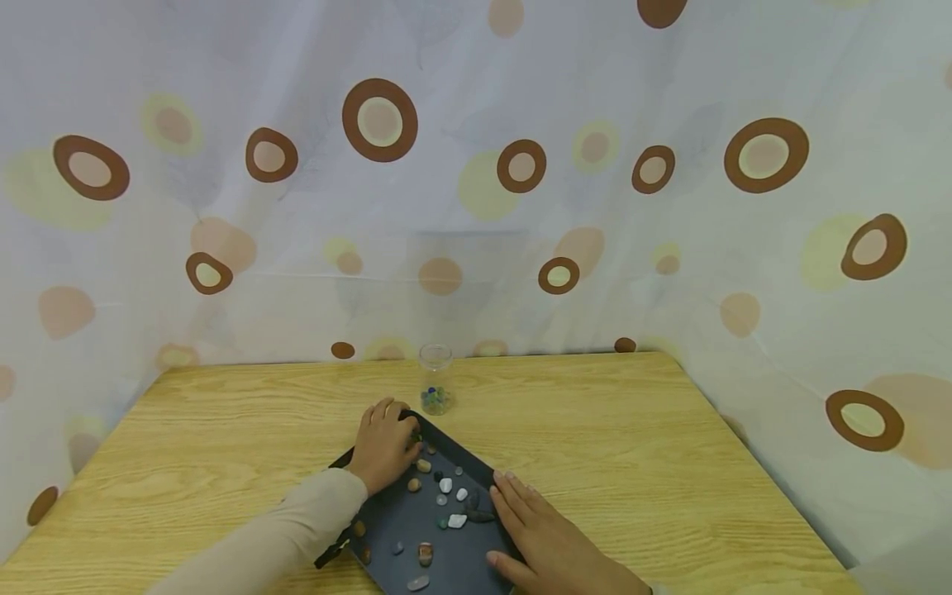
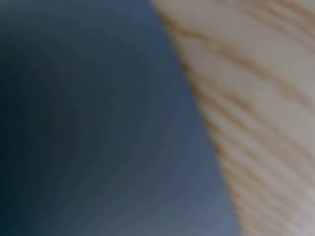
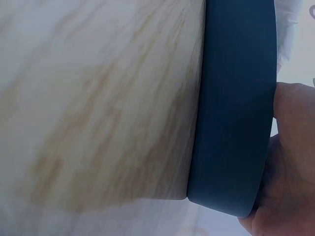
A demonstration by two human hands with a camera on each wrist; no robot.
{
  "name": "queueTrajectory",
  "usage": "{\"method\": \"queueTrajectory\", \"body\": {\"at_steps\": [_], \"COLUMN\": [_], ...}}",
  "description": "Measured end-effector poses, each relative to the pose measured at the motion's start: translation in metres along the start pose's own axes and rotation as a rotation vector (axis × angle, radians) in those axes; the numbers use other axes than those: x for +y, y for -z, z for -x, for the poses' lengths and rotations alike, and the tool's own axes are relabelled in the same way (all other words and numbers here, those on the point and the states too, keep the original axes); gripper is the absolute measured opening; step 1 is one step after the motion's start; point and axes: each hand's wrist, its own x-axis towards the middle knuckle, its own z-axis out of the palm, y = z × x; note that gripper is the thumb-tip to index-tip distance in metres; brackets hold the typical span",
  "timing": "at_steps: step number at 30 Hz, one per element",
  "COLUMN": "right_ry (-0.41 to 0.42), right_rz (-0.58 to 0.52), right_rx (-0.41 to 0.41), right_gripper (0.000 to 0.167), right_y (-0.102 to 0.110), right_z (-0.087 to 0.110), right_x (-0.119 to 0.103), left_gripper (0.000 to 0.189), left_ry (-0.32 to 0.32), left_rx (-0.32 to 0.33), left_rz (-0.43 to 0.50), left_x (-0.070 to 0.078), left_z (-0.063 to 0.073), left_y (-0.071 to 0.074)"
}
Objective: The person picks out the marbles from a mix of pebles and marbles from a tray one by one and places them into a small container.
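Note:
A dark tray (image 1: pixel 387 529) with raised walls lies on the table, turned so that one corner points away from me. Several small stones are scattered in it, among them white stones (image 1: pixel 457 521) and brown stones (image 1: pixel 414 485). My left hand (image 1: pixel 383 446) reaches over the tray's far corner with bent fingers. Something green shows by its thumb and index finger; whether they pinch it is hidden. My right hand (image 1: pixel 554 537) rests along the tray's right wall, fingers nearly straight, thumb over the inside. In the right wrist view the hand (image 3: pixel 293 162) touches the wall's rim.
Behind the far corner stands a clear glass jar (image 1: pixel 435 380) with blue and green marbles at its bottom. A wooden table (image 1: pixel 610 430) carries everything. Patterned cloth (image 1: pixel 476 248) hangs at the back and sides. The left wrist view is blurred, showing tray wall (image 2: pixel 108 123) and wood grain.

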Motion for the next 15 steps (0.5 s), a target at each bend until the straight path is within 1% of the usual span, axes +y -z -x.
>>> {"method": "queueTrajectory", "body": {"at_steps": [7, 11, 15], "right_ry": [-0.013, -0.011, -0.012], "right_rz": [-0.019, -0.001, 0.005], "right_rx": [-0.018, -0.011, -0.008], "right_gripper": [0.075, 0.074, 0.074], "right_y": [0.0005, -0.0009, -0.0017], "right_z": [-0.0005, -0.0008, -0.0007], "right_x": [0.0003, 0.0001, 0.0001], "left_gripper": [0.013, 0.014, 0.014], "left_ry": [-0.013, -0.023, -0.027], "left_rx": [0.018, 0.024, 0.024], "left_rz": [0.011, 0.024, 0.015], "left_x": [-0.0006, -0.0001, 0.0003], "left_z": [0.0005, 0.0015, 0.0019], "left_y": [-0.0007, -0.0009, -0.0016]}}
